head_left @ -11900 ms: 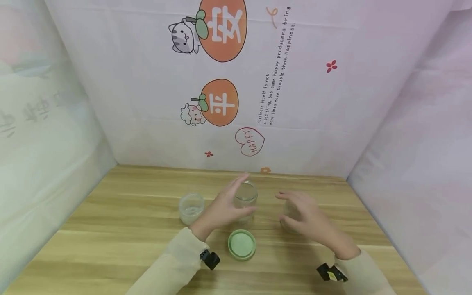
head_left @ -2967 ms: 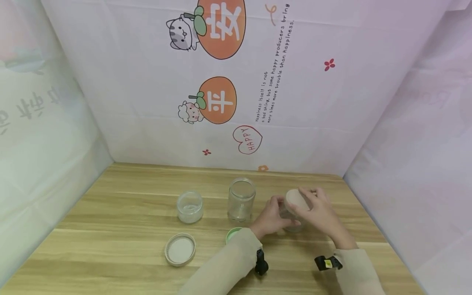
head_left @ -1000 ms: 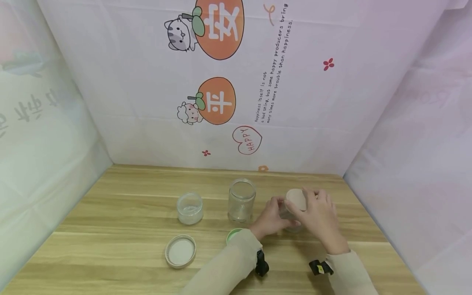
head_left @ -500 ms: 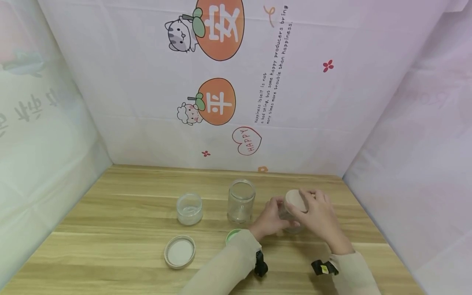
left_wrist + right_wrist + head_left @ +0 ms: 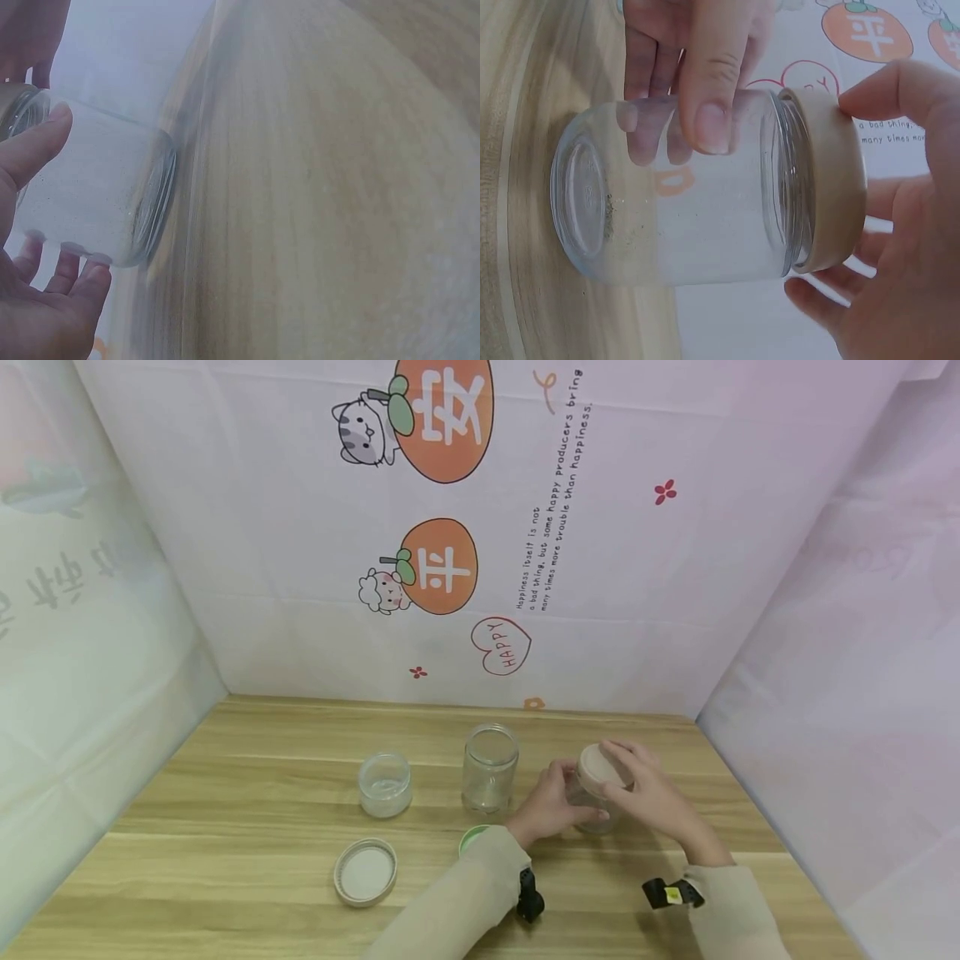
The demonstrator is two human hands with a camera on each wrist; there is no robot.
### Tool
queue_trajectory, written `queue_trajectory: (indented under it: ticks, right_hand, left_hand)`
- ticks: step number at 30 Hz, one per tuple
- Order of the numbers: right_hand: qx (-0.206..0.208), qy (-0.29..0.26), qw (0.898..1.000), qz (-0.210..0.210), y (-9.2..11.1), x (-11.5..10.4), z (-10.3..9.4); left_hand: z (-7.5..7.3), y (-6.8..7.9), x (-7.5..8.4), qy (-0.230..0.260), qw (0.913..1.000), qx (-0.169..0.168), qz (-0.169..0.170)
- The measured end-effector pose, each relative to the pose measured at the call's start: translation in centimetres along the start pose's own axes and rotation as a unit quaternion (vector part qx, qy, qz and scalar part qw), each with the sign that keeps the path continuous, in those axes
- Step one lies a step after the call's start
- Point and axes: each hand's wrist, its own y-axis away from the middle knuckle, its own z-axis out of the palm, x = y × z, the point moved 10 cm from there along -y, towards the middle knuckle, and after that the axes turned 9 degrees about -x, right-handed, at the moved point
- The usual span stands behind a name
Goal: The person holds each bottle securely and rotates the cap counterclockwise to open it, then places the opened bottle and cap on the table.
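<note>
Hiding behind the beige left sleeve (image 5: 465, 893): most of the round green lid (image 5: 472, 837), only its far rim showing. Covering much of the clear glass jar (image 5: 592, 806) in the head view: both hands. Running off the top edge: the orange cartoon print (image 5: 442, 410).

A makeshift recording booth: cartoon-printed cloth (image 5: 480, 527) walls a wooden table (image 5: 247, 810).
</note>
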Motion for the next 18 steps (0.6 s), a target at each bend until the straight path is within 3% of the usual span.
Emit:
queue_trajectory:
  ticks: [11,18]
  right_hand:
    - [-0.017,-0.031,0.999,-0.032,-0.21,0.03,0.45]
    - [0.005,-0.027,1.000,-0.003,-0.33,0.19,0.35]
  left_hand:
    - [0.07,-0.02,-0.19,0.009,0.9999,-0.010,0.001]
    - [0.06,-0.24,-0.32,0.012,0.9999,-0.004,0.007]
